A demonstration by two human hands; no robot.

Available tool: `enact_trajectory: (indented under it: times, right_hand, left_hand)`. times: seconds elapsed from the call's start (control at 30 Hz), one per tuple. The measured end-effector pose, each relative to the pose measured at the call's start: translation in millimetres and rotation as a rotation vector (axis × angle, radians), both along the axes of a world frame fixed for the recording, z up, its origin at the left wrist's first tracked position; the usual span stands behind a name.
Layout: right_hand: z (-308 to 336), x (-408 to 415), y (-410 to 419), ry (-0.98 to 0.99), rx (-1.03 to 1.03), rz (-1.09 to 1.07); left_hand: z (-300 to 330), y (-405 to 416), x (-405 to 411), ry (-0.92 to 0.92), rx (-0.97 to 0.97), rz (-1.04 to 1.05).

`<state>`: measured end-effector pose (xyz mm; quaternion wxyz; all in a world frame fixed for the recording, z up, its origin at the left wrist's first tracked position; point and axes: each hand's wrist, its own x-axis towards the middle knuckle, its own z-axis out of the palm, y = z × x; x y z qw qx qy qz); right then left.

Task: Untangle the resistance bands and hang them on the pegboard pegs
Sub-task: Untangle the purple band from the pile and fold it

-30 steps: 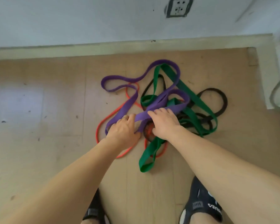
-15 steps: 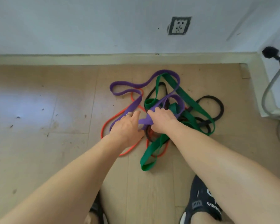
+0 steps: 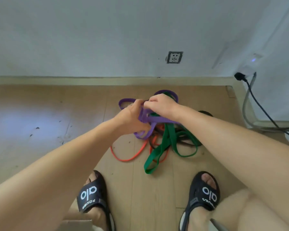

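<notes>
A tangle of resistance bands lies on the wooden floor near the wall. My left hand [image 3: 132, 116] and my right hand [image 3: 162, 104] both grip the purple band [image 3: 157, 120], raised above the pile with its loops bunched between them. The green band [image 3: 169, 142] hangs through the purple one and trails toward my feet. An orange band [image 3: 128, 158] curves on the floor at the left of the pile. A black band [image 3: 185, 142] lies mostly under the green one. No pegboard is in view.
My two feet in black slides [image 3: 92, 195] stand just behind the pile. A wall with a socket [image 3: 174, 57] rises ahead above a skirting board. A black plug and cable [image 3: 257, 99] and a grey hose run down at the right corner.
Both hands have lifted the purple band off the floor and bunched it up, dragging the green band with it. My view has pulled back and up, showing my feet.
</notes>
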<state>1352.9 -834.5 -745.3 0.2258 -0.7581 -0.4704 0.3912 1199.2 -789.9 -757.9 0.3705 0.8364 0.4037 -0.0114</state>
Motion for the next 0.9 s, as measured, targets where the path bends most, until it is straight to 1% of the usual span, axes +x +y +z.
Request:
enact_trajectory:
  times: [0.1, 0.17, 0.23, 0.3, 0.43, 0.5, 0.6, 0.67, 0.73, 0.9]
  right_hand:
    - [38.3, -7.8, -5.5, 0.080, 0.131, -0.062]
    - [57.2, -13.7, -11.4, 0.155, 0.208, -0.092]
    - [68.9, -18.8, -17.7, 0.234, 0.275, -0.116]
    - [70.9, -20.1, -23.3, 0.338, 0.327, -0.162]
    - [72.6, -15.0, -31.8, 0.547, 0.361, -0.200]
    - [79.7, -12.5, -32.6, 0.668, 0.370, -0.217]
    - [88.1, -13.3, -27.6, 0.874, 0.392, -0.249]
    - [89.7, -15.2, -22.8, 0.966, 0.388, -0.255]
    - [91.5, -16.6, -19.0, 1.016, 0.385, -0.249]
    - [94.6, -12.3, -14.6, 1.021, 0.392, -0.246]
  left_hand:
    - [23.9, -2.2, -0.1, -0.136, -0.014, 0.045]
    - [34.3, -6.3, 1.4, -0.275, -0.060, 0.079]
    - [46.2, -13.3, 4.7, -0.399, -0.132, 0.109]
    - [54.4, -17.4, 5.3, -0.451, -0.165, 0.107]
    - [62.0, -19.5, -2.1, -0.432, -0.128, 0.026]
    - [63.7, -19.0, -2.7, -0.451, -0.118, -0.008]
    - [71.1, -18.7, -2.0, -0.475, -0.106, -0.015]
    - [73.5, -17.8, -2.6, -0.467, -0.078, -0.018]
    - [74.5, -15.2, -3.5, -0.442, -0.035, -0.002]
    - [72.6, -6.9, -3.4, -0.402, 0.036, 0.002]
